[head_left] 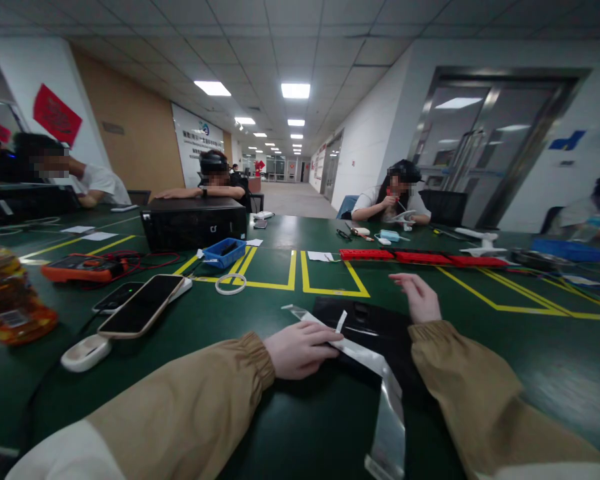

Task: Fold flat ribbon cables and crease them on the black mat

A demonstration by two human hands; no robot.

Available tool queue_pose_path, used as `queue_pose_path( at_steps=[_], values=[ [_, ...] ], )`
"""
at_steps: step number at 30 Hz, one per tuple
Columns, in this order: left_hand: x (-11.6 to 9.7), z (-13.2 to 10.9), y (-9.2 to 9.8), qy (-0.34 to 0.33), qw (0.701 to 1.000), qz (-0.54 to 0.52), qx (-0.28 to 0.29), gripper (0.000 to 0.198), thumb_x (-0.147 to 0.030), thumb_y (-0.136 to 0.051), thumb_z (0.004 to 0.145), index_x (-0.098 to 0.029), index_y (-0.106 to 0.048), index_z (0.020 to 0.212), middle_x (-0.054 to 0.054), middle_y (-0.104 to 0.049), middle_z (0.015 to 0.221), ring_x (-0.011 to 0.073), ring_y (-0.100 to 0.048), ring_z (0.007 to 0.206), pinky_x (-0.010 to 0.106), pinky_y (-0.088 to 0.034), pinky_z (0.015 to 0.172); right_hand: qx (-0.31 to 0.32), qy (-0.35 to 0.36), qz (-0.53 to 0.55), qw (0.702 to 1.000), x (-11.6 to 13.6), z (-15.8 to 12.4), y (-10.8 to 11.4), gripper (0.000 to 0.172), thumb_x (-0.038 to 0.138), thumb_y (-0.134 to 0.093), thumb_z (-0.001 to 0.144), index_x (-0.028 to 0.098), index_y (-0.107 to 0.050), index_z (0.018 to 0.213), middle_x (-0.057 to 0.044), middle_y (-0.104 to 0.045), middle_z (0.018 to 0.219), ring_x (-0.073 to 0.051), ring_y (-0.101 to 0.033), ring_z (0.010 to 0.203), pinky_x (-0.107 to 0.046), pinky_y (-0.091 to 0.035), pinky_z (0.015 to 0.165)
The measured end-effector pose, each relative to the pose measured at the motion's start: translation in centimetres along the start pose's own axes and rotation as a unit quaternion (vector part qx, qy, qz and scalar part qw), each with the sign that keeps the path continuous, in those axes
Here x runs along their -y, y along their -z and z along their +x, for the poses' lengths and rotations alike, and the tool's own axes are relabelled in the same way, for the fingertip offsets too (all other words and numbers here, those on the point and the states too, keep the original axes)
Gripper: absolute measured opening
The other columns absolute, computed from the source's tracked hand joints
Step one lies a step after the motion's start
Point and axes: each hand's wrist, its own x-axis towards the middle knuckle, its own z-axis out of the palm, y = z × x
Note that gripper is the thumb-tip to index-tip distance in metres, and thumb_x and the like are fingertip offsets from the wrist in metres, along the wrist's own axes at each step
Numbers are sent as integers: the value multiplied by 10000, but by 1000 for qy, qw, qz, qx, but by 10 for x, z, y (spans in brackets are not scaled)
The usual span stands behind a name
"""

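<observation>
My left hand (303,350) lies with its fingers over a long, shiny silvery strip (391,413), pressed together at it; the thumb side is partly hidden. Bent midway, the strip runs from beyond that hand down toward the near table edge. A short white piece (341,321) sticks up beside the fingertips. Underneath is a glossy black flat piece (375,327), perhaps a panel or sheet, whose right part my sleeve covers. Just past its right side, my right hand (417,297) is raised with fingers stretched to the left, holding nothing visible.
A phone (143,307), white case (86,353), orange multimeter (85,267) and drink bottle (13,300) stand left. Ahead are a white ring (231,285), blue basket (225,253), black box (195,223) and red power strips (423,259). Several people sit around the green table (260,433).
</observation>
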Motion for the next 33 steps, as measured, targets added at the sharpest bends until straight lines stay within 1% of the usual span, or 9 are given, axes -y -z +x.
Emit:
queue_pose_path(
  at_steps=[3, 5, 7, 12, 15, 20, 24, 27, 33],
  values=[
    [1, 1, -1, 17, 999, -28, 33, 315, -186, -444, 837, -199, -540, 1137, 54, -492, 1291, 190, -460, 1139, 330, -362, 977, 134, 12, -27, 991, 2, -9, -11, 353, 540, -511, 786, 206, -624, 800, -58, -611, 880, -239, -558, 884, -397, -446, 814],
    [1, 1, -1, 24, 998, -39, 52, 320, -180, -436, 846, -209, -530, 1150, 50, -523, 1245, 182, -490, 1091, 310, -388, 936, 223, 30, -70, 972, 5, -18, -21, 328, 496, -507, 833, 192, -622, 878, -58, -599, 943, -212, -551, 909, -369, -456, 824],
    [1, 1, -1, 31, 997, -44, 60, 335, -167, -430, 848, -213, -518, 1167, 46, -537, 1216, 179, -497, 1072, 299, -395, 918, 281, 42, -106, 953, 6, -27, -29, 291, 422, -484, 887, 174, -592, 996, -67, -565, 1037, -179, -539, 931, -354, -461, 834],
    [1, 0, -3, 31, 997, -54, 54, 337, -162, -428, 851, -209, -511, 1174, 45, -556, 1169, 183, -498, 1047, 302, -389, 910, 310, 34, -126, 942, 5, -35, -28, 299, 351, -481, 913, 142, -527, 1123, -82, -520, 1104, -166, -534, 936, -355, -480, 809],
    [2, 0, -5, 26, 997, -55, 44, 328, -160, -421, 857, -201, -511, 1170, 52, -554, 1165, 181, -493, 1054, 301, -385, 913, 320, 31, -134, 937, 4, -33, -24, 316, 404, -502, 884, 146, -577, 1051, -67, -573, 1000, -167, -554, 874, -343, -482, 788],
    [2, -1, -5, 23, 998, -35, 46, 326, -161, -436, 849, -204, -515, 1162, 46, -554, 1161, 170, -499, 1041, 289, -395, 893, 337, 34, -185, 923, 1, -30, -21, 337, 505, -593, 716, 204, -635, 861, -40, -619, 804, -210, -580, 789, -327, -482, 703],
    [2, -2, -2, 12, 999, 5, 43, 318, -184, -451, 832, -206, -535, 1138, 36, -501, 1255, 177, -491, 1056, 296, -411, 854, 299, 62, -212, 928, -3, -19, -16, 362, 551, -584, 663, 214, -614, 790, -50, -626, 870, -227, -578, 821, -339, -467, 715],
    [1, -2, 0, 8, 999, 24, 34, 297, -191, -445, 833, -215, -554, 1109, 25, -458, 1310, 178, -474, 1084, 314, -396, 887, 211, 61, -194, 956, -3, -5, -6, 376, 567, -575, 659, 208, -594, 770, -53, -618, 952, -229, -566, 876, -355, -435, 799],
    [1, -3, -2, 25, 998, 15, 61, 269, -221, -465, 833, -223, -557, 1085, 31, -497, 1260, 175, -489, 1069, 296, -418, 832, 31, -49, -166, 984, 5, 24, 29, 314, 429, -690, 595, 178, -628, 773, -75, -633, 896, -211, -557, 817, -332, -397, 793]
  ],
)
